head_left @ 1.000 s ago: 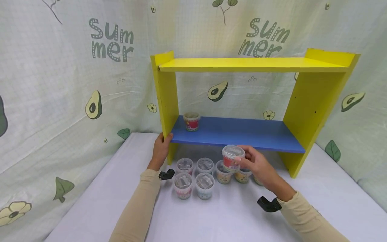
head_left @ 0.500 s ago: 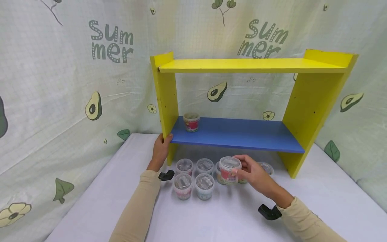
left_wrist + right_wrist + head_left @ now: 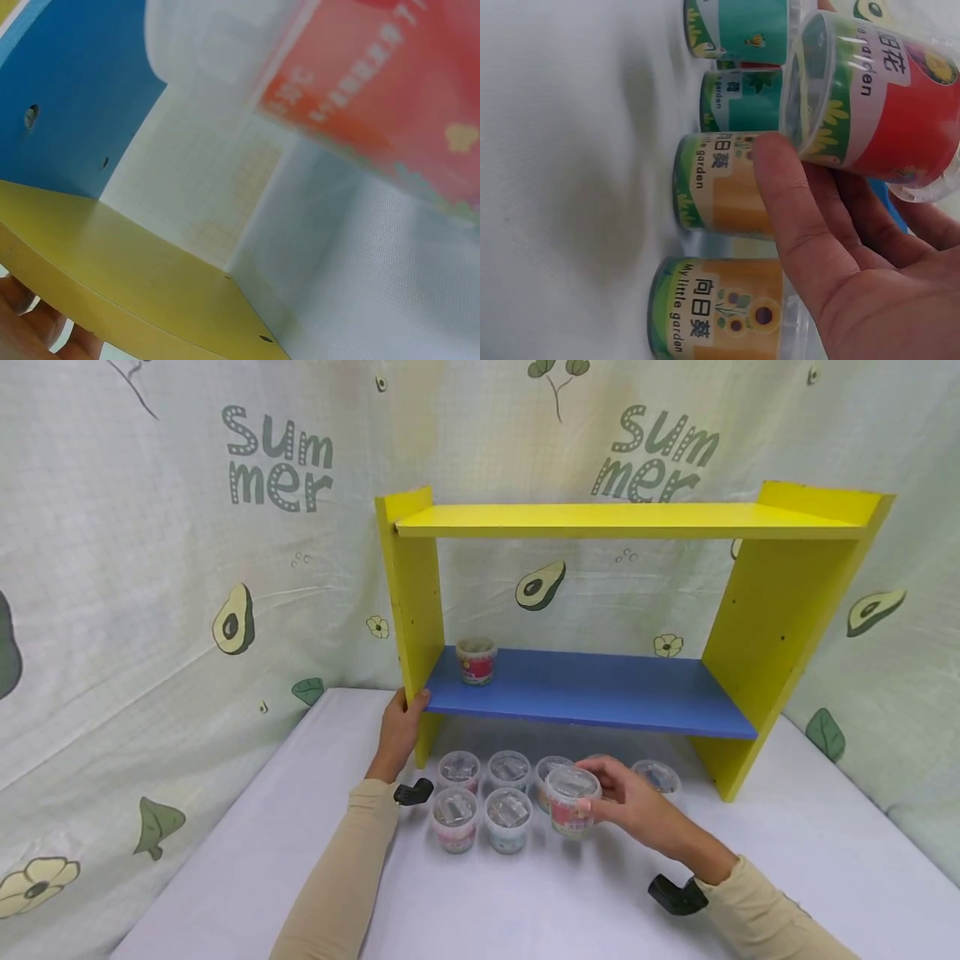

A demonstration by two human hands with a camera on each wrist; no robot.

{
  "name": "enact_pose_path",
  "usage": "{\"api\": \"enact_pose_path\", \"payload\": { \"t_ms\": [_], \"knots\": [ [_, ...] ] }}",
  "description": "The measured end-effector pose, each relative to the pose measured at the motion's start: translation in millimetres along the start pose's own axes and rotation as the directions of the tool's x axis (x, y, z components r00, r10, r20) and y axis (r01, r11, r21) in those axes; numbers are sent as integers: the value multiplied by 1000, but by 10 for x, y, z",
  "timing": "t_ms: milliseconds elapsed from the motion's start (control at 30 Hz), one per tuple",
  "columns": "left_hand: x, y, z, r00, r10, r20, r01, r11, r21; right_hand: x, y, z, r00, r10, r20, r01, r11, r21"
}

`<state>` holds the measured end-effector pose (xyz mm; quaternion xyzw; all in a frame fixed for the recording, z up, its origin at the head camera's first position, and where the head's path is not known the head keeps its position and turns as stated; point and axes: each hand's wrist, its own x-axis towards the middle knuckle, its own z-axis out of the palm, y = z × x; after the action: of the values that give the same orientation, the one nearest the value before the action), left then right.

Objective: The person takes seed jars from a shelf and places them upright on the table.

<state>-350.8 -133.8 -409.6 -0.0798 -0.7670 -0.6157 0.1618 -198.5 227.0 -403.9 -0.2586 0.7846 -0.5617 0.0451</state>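
My right hand (image 3: 630, 806) holds a small clear-lidded plastic tub (image 3: 572, 810) with a red label, low over the white table in front of the other tubs. In the right wrist view the red tub (image 3: 900, 112) leans beside the fingers, above orange sunflower-label tubs (image 3: 727, 307) and teal ones (image 3: 742, 101). At the left, my left hand (image 3: 397, 735) grips the front edge of the shelf unit's yellow side panel (image 3: 416, 602), thumb near the blue shelf (image 3: 585, 689). A red-labelled tub (image 3: 375, 82) fills the left wrist view's upper right, close and blurred.
One red-labelled tub (image 3: 476, 662) stands on the blue shelf's left end. Two rows of lidded tubs (image 3: 507, 820) stand by my left wrist. Another tub (image 3: 657, 775) is behind my right hand, and one (image 3: 551, 772) sits behind the held tub. A yellow top board (image 3: 615, 518) spans the unit.
My right hand has lowered the red-labelled tub from the blue shelf's front edge to just above the table, nearer to me. The left hand has stayed on the side panel.
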Motion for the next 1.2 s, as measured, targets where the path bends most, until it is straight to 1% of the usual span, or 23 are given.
{"api": "enact_pose_path", "payload": {
  "t_ms": [100, 200, 400, 533, 833, 1067, 1200],
  "knots": [
    [3, 5, 0, 1000, 1, -4, -1, 1000, -5, -10, 29, 9, 1000, 2, 7, -2, 1000, 7],
    [1, 4, 4, 1000, 1, -9, -1, 1000, -8, -14, 56, 17, 1000, 11, 23, -11, 1000, -11],
    [0, -32, 1, 1000, -10, -8, 10, 1000, 2, -2, 100, 34, 997, 54, 54, -53, 998, -20],
    [10, -29, 0, 1000, -3, 1, 3, 1000, -1, 1, 119, 43, 995, 73, 63, -72, 997, -19],
    [33, -23, -16, 1000, 21, 1, -21, 1000, -18, 3, 137, 55, 998, 42, 54, -39, 998, -54],
    [36, -45, -15, 1000, 8, 6, -8, 1000, -10, 7, 171, 86, 1000, 22, 17, -20, 991, -130],
    [36, -37, -7, 1000, 4, 0, -4, 1000, -6, 0, 177, 102, 1000, 19, 11, -17, 991, -130]
  ]
}}
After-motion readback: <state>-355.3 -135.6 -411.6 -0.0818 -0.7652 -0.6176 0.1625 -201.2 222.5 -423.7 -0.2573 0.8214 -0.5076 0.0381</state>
